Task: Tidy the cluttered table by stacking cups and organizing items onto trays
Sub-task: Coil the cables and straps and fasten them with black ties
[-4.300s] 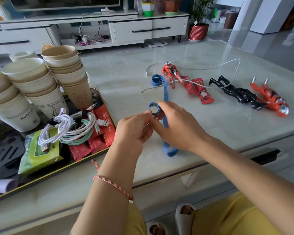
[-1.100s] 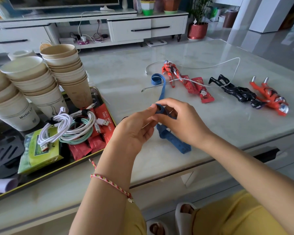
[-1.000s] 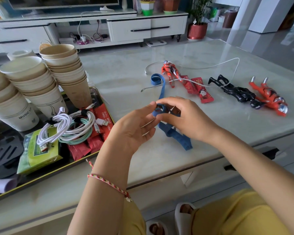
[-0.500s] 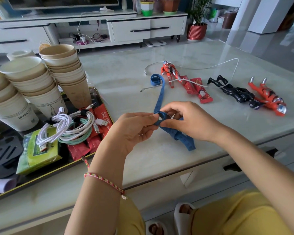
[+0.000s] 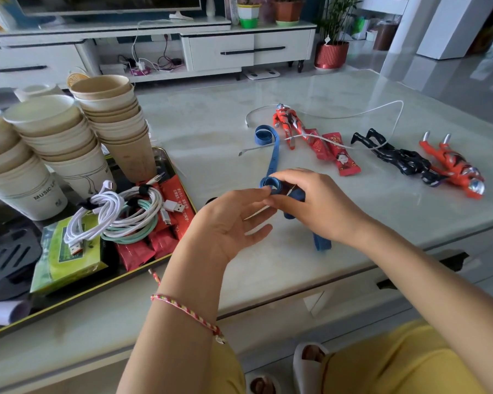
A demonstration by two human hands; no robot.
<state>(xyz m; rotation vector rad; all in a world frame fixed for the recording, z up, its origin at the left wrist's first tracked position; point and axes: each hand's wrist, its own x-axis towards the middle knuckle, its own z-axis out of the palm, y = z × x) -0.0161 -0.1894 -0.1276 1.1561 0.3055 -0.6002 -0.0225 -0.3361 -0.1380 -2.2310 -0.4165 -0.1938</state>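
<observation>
A blue tape [image 5: 271, 183] is held over the table [image 5: 211, 120] near its front edge. Its rolled part is pinched between the thumb and curled fingers of the right hand [image 5: 319, 206]. The left hand [image 5: 234, 220] is kept with its fingers nearly straight and apart, only a fingertip touching the roll at its nine o'clock side. From the roll one stretch of tape is laid toward twelve o'clock, ending in a loose curl on the tabletop; the other end is seen trailing from under the right hand toward five o'clock. At nine o'clock of the hands a tray [image 5: 77, 297] is set, loaded with stacks of paper cups [image 5: 117, 118], coiled cables [image 5: 125, 211], red packets [image 5: 177, 200] and a green pack [image 5: 66, 260]. Toward one o'clock a red toy figure [image 5: 288, 120] and two loose packets [image 5: 339, 155] are crossed by a white cable [image 5: 382, 109]. At two o'clock a black toy figure [image 5: 402, 160] is laid touching a second red figure [image 5: 456, 172].
</observation>
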